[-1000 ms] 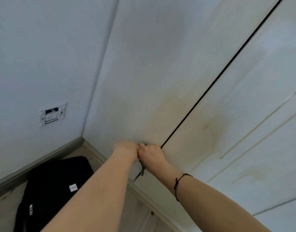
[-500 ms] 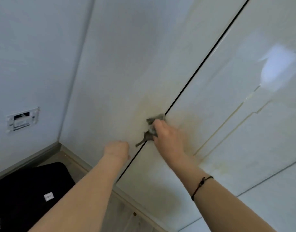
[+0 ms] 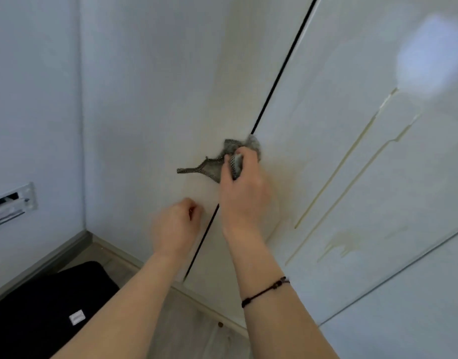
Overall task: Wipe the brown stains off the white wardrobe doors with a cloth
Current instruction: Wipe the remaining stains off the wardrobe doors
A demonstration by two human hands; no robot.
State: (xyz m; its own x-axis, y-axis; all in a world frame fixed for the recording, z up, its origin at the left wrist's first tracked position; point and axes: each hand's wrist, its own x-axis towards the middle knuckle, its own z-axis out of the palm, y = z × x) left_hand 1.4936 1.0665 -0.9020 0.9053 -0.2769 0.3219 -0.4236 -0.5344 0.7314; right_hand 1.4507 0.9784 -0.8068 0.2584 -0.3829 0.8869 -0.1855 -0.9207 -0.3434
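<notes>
Right hand (image 3: 244, 187) bunches the grey cloth (image 3: 230, 156) against the white wardrobe doors (image 3: 339, 60), hiding part of their dark gap (image 3: 282, 73); left hand (image 3: 174, 226), blurred, curls into a fist just below-left; brown stains (image 3: 344, 244) streak the door right of the wrist; a black bag (image 3: 49, 307), cut off, lies beside the left forearm.

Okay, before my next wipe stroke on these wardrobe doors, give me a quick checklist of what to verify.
1. Cloth gripped by right hand: ok.
2. Cloth against the door at the door gap: ok.
3. Left hand apart from cloth: ok, below it.
4. Brown drip stains on right door wiped: not ok, plainly visible.
5. Cloth clean enough: cannot tell.
</notes>
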